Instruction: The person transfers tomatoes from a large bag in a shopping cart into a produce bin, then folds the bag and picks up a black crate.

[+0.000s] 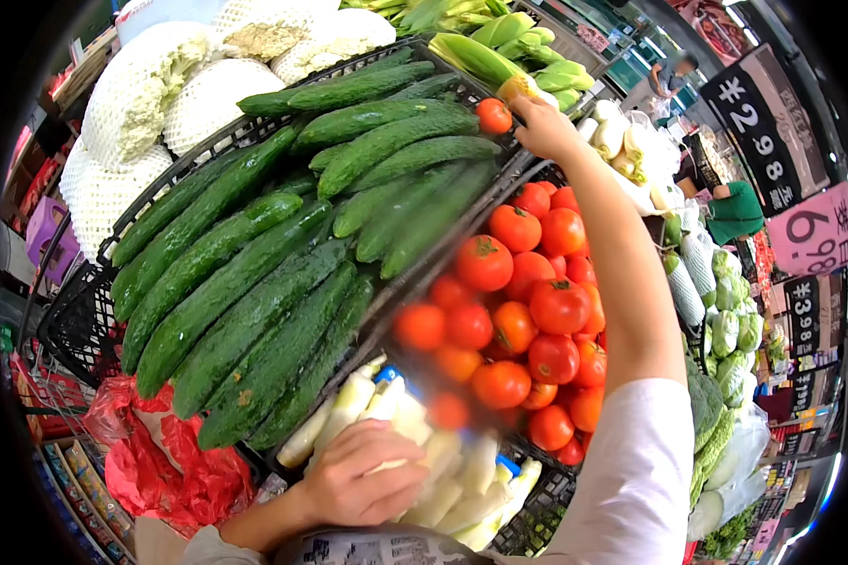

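Note:
My right hand [545, 128] reaches to the far corner of the cucumber crate. Its fingers are at an ear of corn [519, 87] with yellow kernels bared, and a single red tomato [495, 116] sits beside the thumb. Whether the fingers grip either one cannot be told. Near my body, my left hand [367, 474] lies with curled fingers over pale water bamboo shoots [459, 487] bundled with blue tape; its grip is partly hidden. Long green cucumbers [254, 261] fill a black plastic crate [78, 321]. Heaped tomatoes [537, 304] lie under my right forearm.
Cauliflowers in white foam nets [138, 92] stand beyond the crate at left. Red plastic bags [155, 452] hang at lower left. White radishes [611, 138] and cabbages [731, 332] line the right side, below price signs [767, 134]. Other people [736, 212] stand farther off.

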The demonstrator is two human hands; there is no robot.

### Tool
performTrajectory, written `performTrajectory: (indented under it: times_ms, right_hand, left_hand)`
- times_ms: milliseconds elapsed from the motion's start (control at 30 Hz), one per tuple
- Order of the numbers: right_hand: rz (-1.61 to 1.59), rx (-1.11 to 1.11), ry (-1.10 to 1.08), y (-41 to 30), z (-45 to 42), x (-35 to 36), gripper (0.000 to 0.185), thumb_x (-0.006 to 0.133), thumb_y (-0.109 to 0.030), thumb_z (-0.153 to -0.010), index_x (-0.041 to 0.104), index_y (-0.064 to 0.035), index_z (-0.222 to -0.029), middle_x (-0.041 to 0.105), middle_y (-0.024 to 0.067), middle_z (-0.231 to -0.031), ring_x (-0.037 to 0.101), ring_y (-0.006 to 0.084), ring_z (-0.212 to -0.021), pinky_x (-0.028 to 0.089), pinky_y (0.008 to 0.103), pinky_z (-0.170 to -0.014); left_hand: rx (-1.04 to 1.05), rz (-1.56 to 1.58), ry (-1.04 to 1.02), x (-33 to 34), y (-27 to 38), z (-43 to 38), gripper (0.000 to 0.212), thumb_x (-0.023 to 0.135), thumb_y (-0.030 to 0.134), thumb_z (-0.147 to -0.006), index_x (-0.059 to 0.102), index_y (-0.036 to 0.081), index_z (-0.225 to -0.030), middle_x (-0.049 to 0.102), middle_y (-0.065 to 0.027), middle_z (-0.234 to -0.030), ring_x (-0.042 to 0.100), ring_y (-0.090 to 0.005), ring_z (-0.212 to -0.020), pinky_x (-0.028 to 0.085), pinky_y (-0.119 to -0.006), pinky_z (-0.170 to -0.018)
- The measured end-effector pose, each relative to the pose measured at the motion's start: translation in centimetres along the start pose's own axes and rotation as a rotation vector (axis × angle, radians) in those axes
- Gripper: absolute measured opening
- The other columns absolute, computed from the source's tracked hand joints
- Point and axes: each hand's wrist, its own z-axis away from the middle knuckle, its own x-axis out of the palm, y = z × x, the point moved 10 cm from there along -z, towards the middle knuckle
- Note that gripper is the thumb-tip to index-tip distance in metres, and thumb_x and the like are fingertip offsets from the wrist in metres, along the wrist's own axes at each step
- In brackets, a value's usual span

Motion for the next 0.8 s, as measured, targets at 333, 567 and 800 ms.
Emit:
performTrajectory:
  times_ms: [333, 567, 800]
  right_hand:
    - [0.677, -0.022, -0.015, 0.4, -4.4, 6.7, 0.049, 0.064, -0.017, -0.073, 0.05, -0.0217, -0.119, 0.05, 0.0049, -0.105, 0.055, 0.02, -0.098, 0.044, 0.0392, -0.082]
    - [0.38, 0.108, -0.258, -1.0, 3.4, -3.0, 0.059, 0.07, -0.047, -0.064, 0.056, -0.0078, -0.106, 0.062, 0.0151, -0.095, 0.062, 0.0306, -0.088, 0.049, 0.0409, -0.076]
    - [-0.248, 0.441, -0.81, 1.7, 18.5, -0.4, 0.067, 0.042, -0.062, -0.084, 0.061, -0.0009, -0.104, 0.066, 0.011, -0.08, 0.065, 0.0206, -0.065, 0.051, 0.0288, -0.057]
  left_hand:
    - [-0.071, 0.058, 0.075, -1.9, -3.4, 2.4, 0.014, 0.068, 0.008, -0.068, 0.064, 0.01, -0.081, 0.063, -0.0041, -0.088, 0.063, -0.0199, -0.076, 0.051, -0.036, -0.075]
    - [-0.044, 0.054, 0.109, -2.5, -1.4, 2.4, 0.016, 0.066, 0.008, -0.068, 0.065, 0.009, -0.084, 0.062, -0.0051, -0.087, 0.061, -0.0205, -0.076, 0.05, -0.036, -0.076]
    - [0.034, 0.002, 0.132, -2.7, 3.3, 3.2, 0.015, 0.067, 0.008, -0.07, 0.064, 0.008, -0.084, 0.063, -0.0061, -0.087, 0.061, -0.0219, -0.073, 0.05, -0.035, -0.073]
